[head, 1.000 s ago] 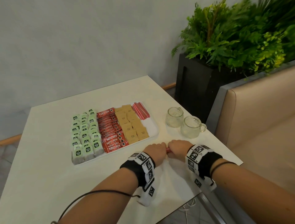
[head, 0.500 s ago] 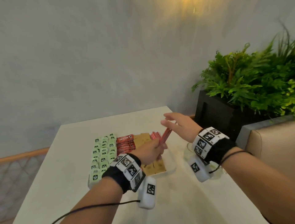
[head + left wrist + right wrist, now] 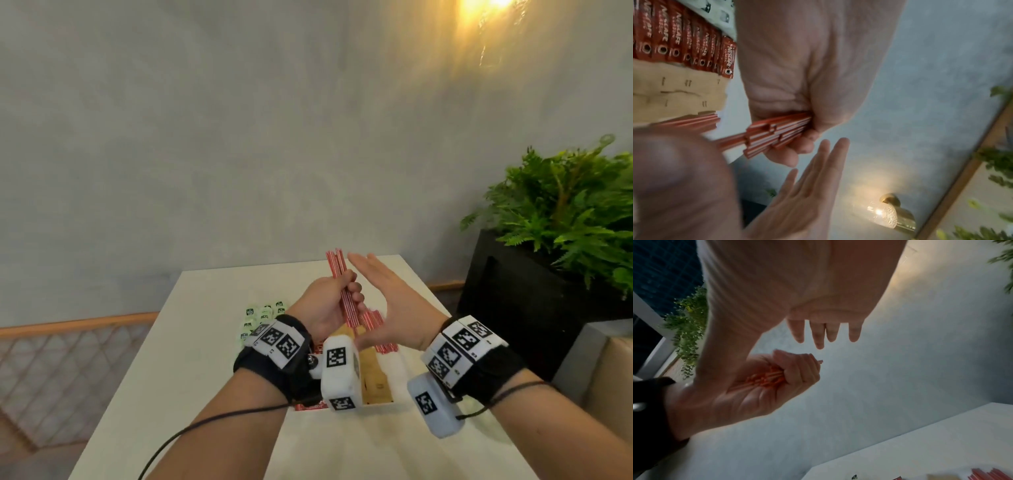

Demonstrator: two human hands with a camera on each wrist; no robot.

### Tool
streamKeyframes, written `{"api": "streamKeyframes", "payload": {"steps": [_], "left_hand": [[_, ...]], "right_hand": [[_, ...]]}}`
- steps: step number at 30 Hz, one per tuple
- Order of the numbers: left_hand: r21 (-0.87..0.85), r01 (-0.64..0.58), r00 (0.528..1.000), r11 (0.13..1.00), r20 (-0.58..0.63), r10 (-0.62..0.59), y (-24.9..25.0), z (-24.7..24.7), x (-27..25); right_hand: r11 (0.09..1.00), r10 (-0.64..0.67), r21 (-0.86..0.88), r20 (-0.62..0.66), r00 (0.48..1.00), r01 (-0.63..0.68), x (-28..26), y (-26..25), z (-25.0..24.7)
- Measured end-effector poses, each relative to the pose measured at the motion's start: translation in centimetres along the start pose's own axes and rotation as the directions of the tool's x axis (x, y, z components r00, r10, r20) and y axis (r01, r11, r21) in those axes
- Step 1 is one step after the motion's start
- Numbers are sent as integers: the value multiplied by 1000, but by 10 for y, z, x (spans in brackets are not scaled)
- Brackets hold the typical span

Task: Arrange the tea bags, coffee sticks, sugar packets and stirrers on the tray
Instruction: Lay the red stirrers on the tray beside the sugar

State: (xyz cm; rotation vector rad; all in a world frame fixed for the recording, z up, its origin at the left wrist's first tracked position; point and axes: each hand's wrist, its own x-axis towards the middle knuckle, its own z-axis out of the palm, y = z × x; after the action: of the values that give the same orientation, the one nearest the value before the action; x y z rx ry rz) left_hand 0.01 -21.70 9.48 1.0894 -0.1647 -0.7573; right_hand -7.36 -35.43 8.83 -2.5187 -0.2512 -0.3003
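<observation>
My left hand (image 3: 334, 301) grips a bundle of red-and-white stirrers (image 3: 337, 270) upright above the tray; the bundle (image 3: 772, 134) shows in the left wrist view and also in the right wrist view (image 3: 766, 378). My right hand (image 3: 387, 291) is held flat with straight fingers just right of the bundle, holding nothing. Below, the white tray (image 3: 400, 363) carries green tea bags (image 3: 263, 313), red coffee sticks (image 3: 684, 37), brown sugar packets (image 3: 371, 377) and more stirrers (image 3: 380, 329). My wrists hide much of the tray.
The tray lies on a white table (image 3: 191, 359) against a grey wall. A black planter (image 3: 513, 308) with a green plant (image 3: 565, 212) stands to the right. A wall lamp (image 3: 489, 7) glows above. A beige seat (image 3: 613, 377) is at the right edge.
Both hands rose from the table's near edge to above the tray. My left hand stood the stirrer bundle upright, and my right hand let go and flattened beside it.
</observation>
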Motion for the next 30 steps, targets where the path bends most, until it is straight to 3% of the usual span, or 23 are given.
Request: {"api": "streamKeyframes", "payload": {"steps": [5,10,17,20,26,28,30], "left_hand": [[-27,56,998,998,13,-56,6,4,2],[-10,78,996,997,39,-78,4,6,6],[337,94,968,937,189,-165,-5,-3,-3],[348,121,951,930,229,-210,-10,-2,-3],[373,116,945,921,243,-217,-17,-4,-3],[480,68,953,874,227,-199,-19,-6,-4],[637,-11,964,771,212,-161,-19,-6,-5]], "right_hand": [[999,-13,35,-122,992,18,6,-2,-1],[1000,-17,22,-108,994,19,8,2,3],[966,156,228,-157,975,-117,16,12,-10],[899,199,408,-52,979,-161,20,18,-15],[868,231,463,-59,971,-178,19,26,-11],[897,239,405,-109,965,-176,20,29,-11],[955,219,236,-164,962,-178,19,29,-12]]}}
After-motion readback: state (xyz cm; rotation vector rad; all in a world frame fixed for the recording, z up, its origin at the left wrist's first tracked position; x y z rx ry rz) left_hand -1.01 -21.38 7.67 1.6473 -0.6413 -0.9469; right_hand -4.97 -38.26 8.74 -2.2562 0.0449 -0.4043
